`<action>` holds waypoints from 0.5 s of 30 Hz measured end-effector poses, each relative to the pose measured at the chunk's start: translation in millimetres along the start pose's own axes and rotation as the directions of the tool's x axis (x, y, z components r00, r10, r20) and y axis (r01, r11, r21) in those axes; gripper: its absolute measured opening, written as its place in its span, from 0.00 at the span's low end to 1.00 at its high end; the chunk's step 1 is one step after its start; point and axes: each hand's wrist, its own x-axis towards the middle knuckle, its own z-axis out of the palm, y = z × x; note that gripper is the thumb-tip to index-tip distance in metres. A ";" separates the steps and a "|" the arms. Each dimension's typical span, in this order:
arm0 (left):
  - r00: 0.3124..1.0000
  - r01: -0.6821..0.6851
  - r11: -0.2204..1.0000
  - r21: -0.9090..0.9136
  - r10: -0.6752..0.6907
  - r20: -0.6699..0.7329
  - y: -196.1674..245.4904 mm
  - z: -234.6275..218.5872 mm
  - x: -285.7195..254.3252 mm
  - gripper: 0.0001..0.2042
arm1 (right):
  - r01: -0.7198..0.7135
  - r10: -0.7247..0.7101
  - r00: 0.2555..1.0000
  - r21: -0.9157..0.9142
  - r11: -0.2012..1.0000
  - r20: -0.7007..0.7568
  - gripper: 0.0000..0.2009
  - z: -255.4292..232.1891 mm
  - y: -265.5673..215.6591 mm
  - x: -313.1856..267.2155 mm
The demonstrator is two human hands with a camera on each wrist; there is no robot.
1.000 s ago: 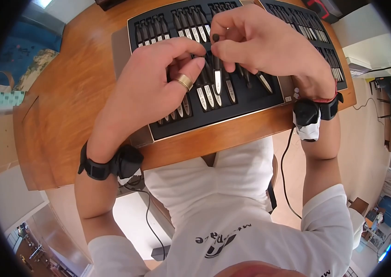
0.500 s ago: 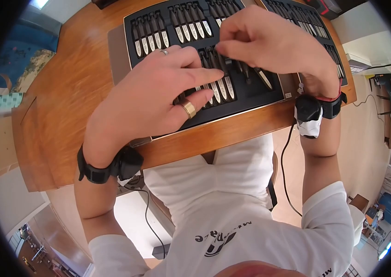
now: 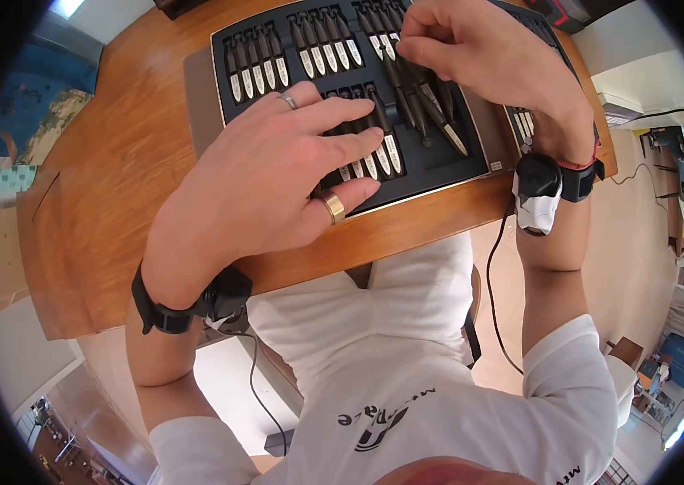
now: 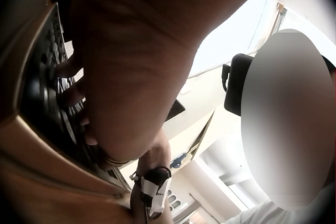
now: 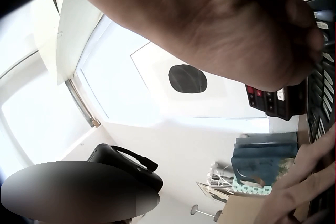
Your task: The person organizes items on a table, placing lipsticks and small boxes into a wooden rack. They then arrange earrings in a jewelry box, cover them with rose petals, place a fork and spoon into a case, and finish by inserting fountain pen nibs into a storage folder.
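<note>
A shallow black tray (image 3: 431, 168) holds rows of slim dark pieces with pale, labelled tips, such as the upper-middle group (image 3: 330, 52). My left hand (image 3: 269, 166) spreads its fingers over the lower-middle group (image 3: 390, 153), fingertips on or close over the dark upper parts. Curled above the tray's right side is my right hand (image 3: 483, 52), thumb and index finger close together. Its fingertips are right at the upper ends of several loose dark pieces (image 3: 419, 113), which fan out at angles below. I cannot tell whether they pinch one. In the right wrist view the curled fingers (image 5: 302, 29) hide the fingertips.
A second tray (image 3: 524, 121) of similar pieces adjoins on the right, partly behind the right arm. Both trays sit on a wooden table (image 3: 116, 153), its front edge close to the lap. A black cable (image 3: 491, 299) hangs by the right leg.
The left hand has gone from pinching close to the right hand to spreading over the lower row. A piece held upright between both hands is now in that row. The right hand moved slightly up.
</note>
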 end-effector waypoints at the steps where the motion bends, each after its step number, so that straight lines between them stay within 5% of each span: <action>1: 1.000 0.013 1.000 -0.016 -0.013 0.029 -0.4 -1.2 0.5 0.19 | -0.082 0.083 0.996 -0.026 0.996 0.042 0.12 -7.6 -14.9 -1.0; 3: 0.998 0.021 0.999 -0.027 -0.020 0.054 -0.8 -3.7 1.8 0.19 | -0.164 0.168 0.983 -0.059 0.985 0.074 0.12 -14.4 -19.8 -3.9; 9: 0.997 -0.049 0.999 0.002 0.049 0.065 6.2 -9.2 -3.0 0.23 | -0.015 0.015 1.000 -0.042 0.999 0.015 0.13 -4.8 10.7 -4.7; 11: 0.997 -0.039 0.999 0.014 0.038 0.063 7.3 -9.9 -4.2 0.24 | -0.144 0.149 0.987 -0.080 0.986 0.066 0.13 -11.5 -7.2 -5.1; 15: 0.998 -0.034 0.999 0.030 0.033 0.046 13.0 -9.1 -3.5 0.25 | -0.134 0.142 0.988 -0.111 0.985 0.066 0.14 -12.0 -9.7 -3.9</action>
